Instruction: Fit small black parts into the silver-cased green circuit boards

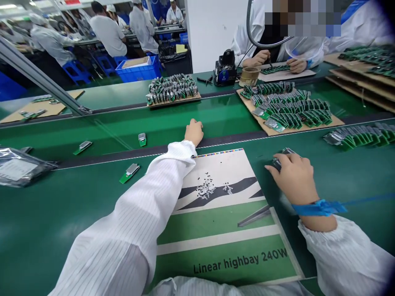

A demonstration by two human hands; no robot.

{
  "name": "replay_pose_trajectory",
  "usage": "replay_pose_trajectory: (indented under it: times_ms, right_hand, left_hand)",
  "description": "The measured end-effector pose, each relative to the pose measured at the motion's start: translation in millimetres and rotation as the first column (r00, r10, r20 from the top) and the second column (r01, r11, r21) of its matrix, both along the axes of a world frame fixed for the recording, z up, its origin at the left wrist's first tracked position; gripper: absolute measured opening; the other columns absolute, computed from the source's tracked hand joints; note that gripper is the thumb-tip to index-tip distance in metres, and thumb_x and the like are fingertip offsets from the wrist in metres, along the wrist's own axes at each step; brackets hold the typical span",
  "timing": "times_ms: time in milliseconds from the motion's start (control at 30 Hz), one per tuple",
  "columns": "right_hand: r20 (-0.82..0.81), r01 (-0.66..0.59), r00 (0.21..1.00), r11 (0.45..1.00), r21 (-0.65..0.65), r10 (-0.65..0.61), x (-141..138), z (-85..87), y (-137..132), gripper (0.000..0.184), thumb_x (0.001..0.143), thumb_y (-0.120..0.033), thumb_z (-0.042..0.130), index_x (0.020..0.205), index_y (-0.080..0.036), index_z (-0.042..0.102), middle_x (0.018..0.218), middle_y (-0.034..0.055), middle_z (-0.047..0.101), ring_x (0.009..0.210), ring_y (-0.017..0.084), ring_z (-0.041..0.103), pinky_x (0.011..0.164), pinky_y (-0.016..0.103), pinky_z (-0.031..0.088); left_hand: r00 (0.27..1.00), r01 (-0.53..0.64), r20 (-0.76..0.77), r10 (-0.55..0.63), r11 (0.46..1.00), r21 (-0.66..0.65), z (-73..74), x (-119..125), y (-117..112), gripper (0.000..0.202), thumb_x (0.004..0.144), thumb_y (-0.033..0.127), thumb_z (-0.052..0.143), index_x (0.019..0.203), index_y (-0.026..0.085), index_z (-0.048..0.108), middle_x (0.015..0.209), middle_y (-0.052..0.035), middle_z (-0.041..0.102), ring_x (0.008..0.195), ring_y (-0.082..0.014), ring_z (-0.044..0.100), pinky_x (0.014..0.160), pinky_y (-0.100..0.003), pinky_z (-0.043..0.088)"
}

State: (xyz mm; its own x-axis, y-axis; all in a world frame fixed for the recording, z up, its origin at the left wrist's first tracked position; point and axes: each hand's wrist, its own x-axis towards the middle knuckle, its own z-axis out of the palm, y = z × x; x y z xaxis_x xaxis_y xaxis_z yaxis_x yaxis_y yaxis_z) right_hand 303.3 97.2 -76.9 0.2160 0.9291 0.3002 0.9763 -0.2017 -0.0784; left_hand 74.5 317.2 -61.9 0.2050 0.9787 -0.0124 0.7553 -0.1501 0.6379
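Note:
My left hand (194,131) reaches out over the green conveyor belt (117,123), fingers curled under, resting at the belt's near edge; whether it holds anything is hidden. A small green circuit board (142,139) with a metal part lies on the belt just left of it. My right hand (292,174) is closed over a small board with a metal part (282,157) on the green table, right of a printed card (222,213). A pile of tiny dark parts (206,188) lies on that card. A blue strap (319,207) circles my right wrist.
Two more small boards (130,172) (82,146) lie to the left. Cardboard trays of stacked boards (290,109) (173,88) sit beyond the belt. A person (277,57) works opposite. A plastic bag (18,166) lies far left. More stacked boards (361,135) lie right.

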Motion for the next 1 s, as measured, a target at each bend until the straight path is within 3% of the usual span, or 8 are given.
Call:
replay_pose_trajectory:
  times_ms: [133,233,333,467,567,633,800,1000]
  right_hand:
    - [-0.279,-0.425,0.87,0.905,-0.006,0.406,-54,10.5,10,0.014,0.089,-0.017,0.052,0.086,-0.016,0.066,0.09,0.0141,0.065,0.087,0.029,0.055,0.081,0.044,0.043]
    - [-0.392,-0.572,0.763,0.819,-0.038,0.515,-92,9.1,24,0.01,0.086,-0.015,0.06,0.077,-0.019,0.064,0.082,0.0052,0.066,0.083,0.021,0.058,0.078,0.034,0.047]
    - [-0.451,-0.596,0.732,0.801,-0.062,0.51,-113,1.9,33,0.008,0.084,-0.017,0.065,0.076,-0.017,0.062,0.082,0.0048,0.066,0.083,0.02,0.059,0.078,0.033,0.047]
    - [-0.475,-0.573,0.747,0.813,-0.106,0.465,-119,-4.2,32,0.013,0.087,-0.012,0.057,0.076,-0.017,0.06,0.083,0.0055,0.065,0.084,0.021,0.058,0.078,0.033,0.047]
    - [-0.464,-0.544,0.775,0.827,-0.142,0.429,-123,-4.7,28,0.016,0.089,-0.01,0.051,0.077,-0.016,0.06,0.084,0.0064,0.064,0.083,0.021,0.056,0.078,0.034,0.045]
    - [-0.443,-0.513,0.802,0.842,-0.165,0.401,-127,-5.3,26,0.017,0.089,-0.009,0.048,0.079,-0.015,0.06,0.085,0.0084,0.064,0.084,0.023,0.055,0.078,0.036,0.043]
    - [-0.381,-0.462,0.848,0.866,-0.193,0.368,-136,-7.6,23,0.021,0.09,-0.009,0.041,0.083,-0.013,0.061,0.085,0.0123,0.062,0.083,0.027,0.053,0.075,0.039,0.039]
    - [-0.325,-0.472,0.856,0.865,-0.173,0.402,-138,-9.4,21,0.022,0.088,-0.004,0.04,0.081,-0.014,0.058,0.084,0.0111,0.058,0.078,0.024,0.049,0.071,0.036,0.037]
  left_hand:
    - [0.971,-0.001,0.24,0.023,0.996,-0.092,12.4,-19,-8,0.037,0.084,0.014,0.063,0.12,0.014,0.055,0.138,-0.0124,0.045,0.119,-0.0249,0.049,0.101,-0.044,0.041]
    - [0.897,0.074,0.441,0.037,0.97,-0.233,25.0,-40,-34,0.034,0.084,0.011,0.059,0.117,0.011,0.057,0.131,-0.0148,0.053,0.111,-0.02,0.055,0.097,-0.034,0.044]
    - [0.803,0.189,0.59,0.081,0.905,-0.381,35.9,-63,-77,0.018,0.082,0.017,0.06,0.098,0.01,0.064,0.113,-0.0136,0.064,0.103,-0.0196,0.06,0.093,-0.032,0.047]
    - [0.701,0.248,0.676,0.228,0.81,-0.531,44.8,-90,-132,0.02,0.078,0.015,0.062,0.098,0.015,0.06,0.104,-0.0096,0.067,0.09,-0.0161,0.064,0.081,-0.029,0.052]
    - [0.622,0.249,0.672,0.402,0.712,-0.656,47.7,-103,-154,0.021,0.074,0.015,0.067,0.091,0.018,0.054,0.091,-0.0033,0.064,0.072,-0.0109,0.061,0.065,-0.023,0.05]
    - [0.649,0.212,0.649,0.397,0.725,-0.655,49.1,-108,-158,0.021,0.073,0.017,0.066,0.09,0.018,0.053,0.087,-0.0009,0.059,0.065,-0.008,0.055,0.058,-0.02,0.044]
    - [0.929,-0.022,0.335,0.155,0.929,-0.369,53.5,-122,-131,0.02,0.08,0.027,0.056,0.096,0.016,0.055,0.069,0.0019,0.045,0.055,-0.01,0.04,0.052,-0.024,0.035]
    - [0.962,-0.269,-0.042,0.27,0.963,0.029,49.9,-137,-31,0.022,0.076,0.025,0.07,0.077,0.02,0.049,0.082,-0.0048,0.052,0.087,-0.0223,0.052,0.071,-0.03,0.039]
